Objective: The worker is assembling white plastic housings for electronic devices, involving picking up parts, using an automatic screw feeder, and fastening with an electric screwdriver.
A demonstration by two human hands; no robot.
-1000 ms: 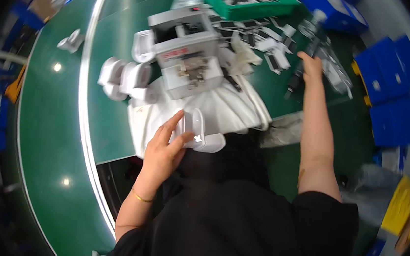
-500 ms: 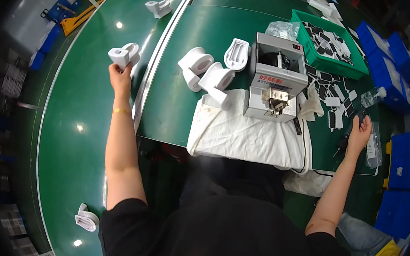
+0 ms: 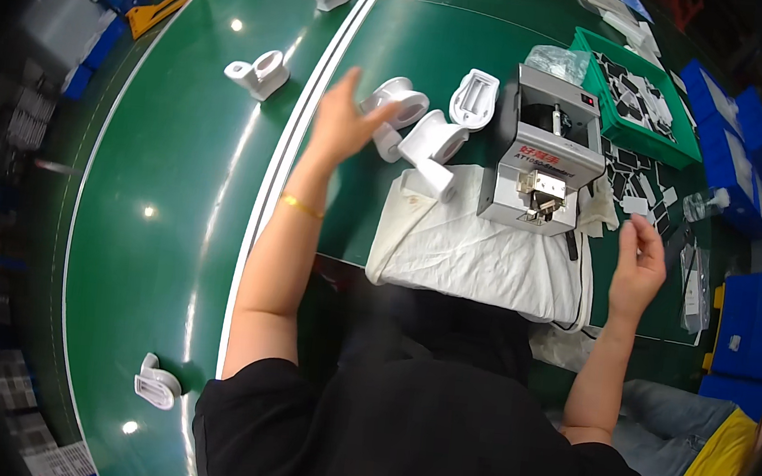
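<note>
My left hand [image 3: 344, 124] is open, thumb and fingers apart, beside a cluster of white plastic housings with round openings. Its fingertips overlap the nearest ring-shaped housing [image 3: 404, 98] in the view; whether they touch it I cannot tell. Another white housing [image 3: 433, 142] leans there, its end on a white cloth [image 3: 480, 261]. My right hand [image 3: 638, 267] is closed, thumb against fingers, right of the grey machine [image 3: 543, 153]. A small white rectangular piece [image 3: 634, 206] shows at its fingertips; whether it is held is unclear. One oval housing [image 3: 474, 100] lies hollow side up.
Single white housings stand on the left green surface [image 3: 165, 291], one [image 3: 259, 74] beyond the metal strip. A green crate [image 3: 646, 107] of black and white pieces stands behind the machine, near a clear bottle [image 3: 705, 204]. Blue bins [image 3: 750, 315] and a seated person's leg [image 3: 665, 431] are at right.
My left hand has let go of a white housing on the left surface and moved right to the cluster. My right hand has drawn inward toward the machine. The view has shifted slightly.
</note>
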